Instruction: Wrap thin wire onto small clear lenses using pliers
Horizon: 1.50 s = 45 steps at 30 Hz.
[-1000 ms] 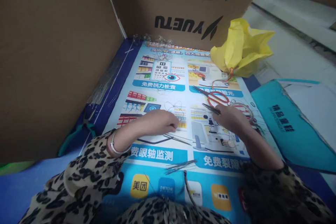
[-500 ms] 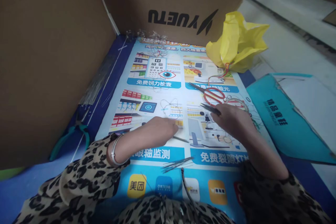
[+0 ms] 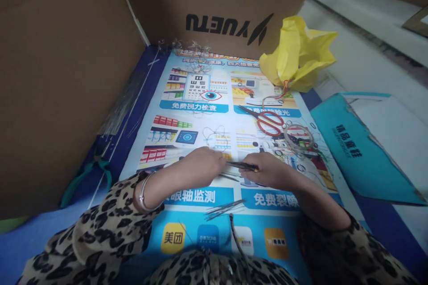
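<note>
Two hands working close together over the printed poster (image 3: 254,219), and from my remote seat I have both in clear view! Right hand (image 3: 272,170) first: fingers wrapped around a slim dark tool (image 3: 241,166), narrow tip pointing left, right up at the fingers of the left hand (image 3: 202,168). That left one shows me its back, fingers bent, and whether it pinches anything I simply can't tell. Just below the tool, a few thin dark wires (image 3: 230,177); nearer the person's body, a loose wire bundle (image 3: 225,209) on the poster. Look beyond the right hand: red-handled scissors (image 3: 258,117), a pale ring-shaped coil (image 3: 297,146) just beside them, and crumpled yellow paper (image 3: 290,62) farther back. Out left, well apart, teal-handled pliers (image 3: 98,160); out right, a turquoise box (image 3: 347,151)!
</note>
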{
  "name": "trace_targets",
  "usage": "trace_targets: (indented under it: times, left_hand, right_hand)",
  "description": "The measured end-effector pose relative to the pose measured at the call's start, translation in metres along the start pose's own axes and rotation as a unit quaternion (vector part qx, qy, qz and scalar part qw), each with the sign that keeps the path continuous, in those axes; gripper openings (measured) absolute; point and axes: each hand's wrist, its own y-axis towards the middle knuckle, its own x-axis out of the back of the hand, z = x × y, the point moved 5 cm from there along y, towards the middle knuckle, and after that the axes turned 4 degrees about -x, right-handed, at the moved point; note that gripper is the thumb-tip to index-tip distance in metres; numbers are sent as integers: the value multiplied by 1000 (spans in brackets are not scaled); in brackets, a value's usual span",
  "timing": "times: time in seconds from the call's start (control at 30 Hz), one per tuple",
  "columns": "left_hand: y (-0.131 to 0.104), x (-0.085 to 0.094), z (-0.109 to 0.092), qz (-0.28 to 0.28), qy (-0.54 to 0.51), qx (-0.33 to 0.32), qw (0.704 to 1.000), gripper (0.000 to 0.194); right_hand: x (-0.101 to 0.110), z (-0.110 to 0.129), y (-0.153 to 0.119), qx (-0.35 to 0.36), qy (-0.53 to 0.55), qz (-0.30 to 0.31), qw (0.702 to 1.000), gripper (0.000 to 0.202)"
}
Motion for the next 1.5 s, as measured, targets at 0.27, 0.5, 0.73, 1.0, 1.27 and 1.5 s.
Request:
trace_targets:
  times: [0.27, 0.5, 0.73, 1.0, 1.27, 1.5]
  left_hand:
    - [1, 0, 2, 15, -5, 14, 1000, 15]
    - [0, 3, 2, 23, -62, 25, 998, 19]
    - [0, 14, 4, -20, -76, 26, 997, 21]
    - [-1, 29, 12, -80, 36, 74, 993, 12]
    - [-2, 31, 19, -112, 58, 85, 988, 10]
    - [-3, 29, 24, -142, 56, 86, 985, 11]
  right_hand:
    - [1, 7, -2, 14, 11, 5, 1000, 21]
    - [6, 2, -6, 16, -29, -2, 999, 18]
    - [25, -3, -12, -10, -18, -79, 997, 19]
    - [33, 6, -7, -23, -68, -150, 986, 16]
    - [42, 19, -1, 19, -90, -206, 974, 17]
    - [37, 25, 7, 40, -85, -185, 978, 18]
